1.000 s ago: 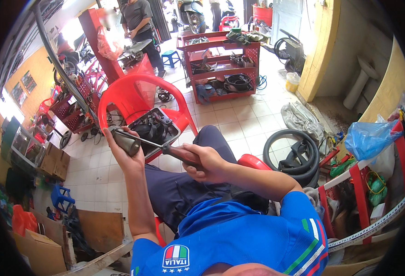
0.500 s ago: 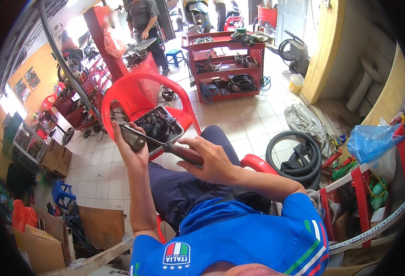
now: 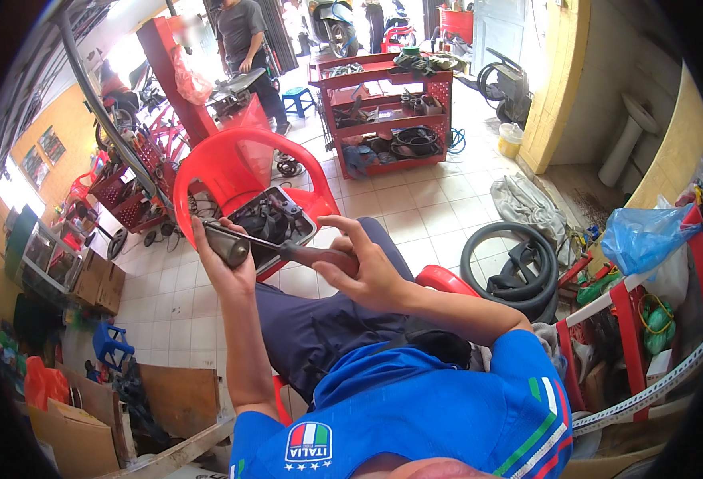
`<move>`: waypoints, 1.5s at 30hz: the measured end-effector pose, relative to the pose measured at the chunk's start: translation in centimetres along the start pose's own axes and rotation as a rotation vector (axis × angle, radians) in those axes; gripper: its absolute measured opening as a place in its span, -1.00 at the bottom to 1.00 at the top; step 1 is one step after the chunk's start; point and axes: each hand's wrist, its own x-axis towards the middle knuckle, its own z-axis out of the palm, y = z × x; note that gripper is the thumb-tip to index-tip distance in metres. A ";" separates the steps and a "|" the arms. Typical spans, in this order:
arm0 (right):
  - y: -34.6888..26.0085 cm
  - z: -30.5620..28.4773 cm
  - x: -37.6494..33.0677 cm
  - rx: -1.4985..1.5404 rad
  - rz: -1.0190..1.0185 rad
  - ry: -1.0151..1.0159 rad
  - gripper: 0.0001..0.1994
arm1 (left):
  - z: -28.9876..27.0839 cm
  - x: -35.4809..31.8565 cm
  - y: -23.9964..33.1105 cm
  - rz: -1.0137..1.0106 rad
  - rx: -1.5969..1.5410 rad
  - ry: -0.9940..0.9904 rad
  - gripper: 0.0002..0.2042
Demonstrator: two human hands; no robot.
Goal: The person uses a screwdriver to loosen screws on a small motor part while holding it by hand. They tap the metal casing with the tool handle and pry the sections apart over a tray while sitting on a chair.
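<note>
My left hand [image 3: 236,281] is wrapped round a dull grey-olive metal part [image 3: 228,246] with a rounded end. It is too indistinct to name. In my right hand [image 3: 371,275] lies a screwdriver [image 3: 319,256] with a dark brownish handle, its thin shaft pointing left along the part. The tip's contact with the part cannot be made out. The right index finger is raised off the handle, while thumb and other fingers stay around it. Just beyond both hands, a pale-rimmed tray [image 3: 310,221] with black parts rests on a red plastic chair [image 3: 185,180].
A red tool cart [image 3: 387,170] stands ahead, near a blue stool [image 3: 299,100] and a person [image 3: 242,36]. Black tyres or tubes [image 3: 479,275] lie on the floor to my right, beside a red rack [image 3: 627,351]. Cardboard boxes [image 3: 72,435] stand at lower left.
My right fingers have loosened and spread on the screwdriver handle, the index finger lifting. Both hands otherwise keep nearly the same place, and the view has shifted slightly.
</note>
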 end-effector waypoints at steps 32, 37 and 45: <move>1.9 -0.7 0.3 0.272 0.179 -0.075 -0.60 | 0.2 -0.2 -0.2 -0.024 -0.017 0.010 -0.66; 0.0 -0.8 0.4 0.009 0.150 -0.072 -0.58 | -0.5 0.3 0.2 -0.044 -0.038 0.010 -0.68; 0.7 -0.8 0.4 0.142 0.146 -0.129 -0.52 | 0.2 -0.2 0.0 -0.046 -0.060 0.003 -0.67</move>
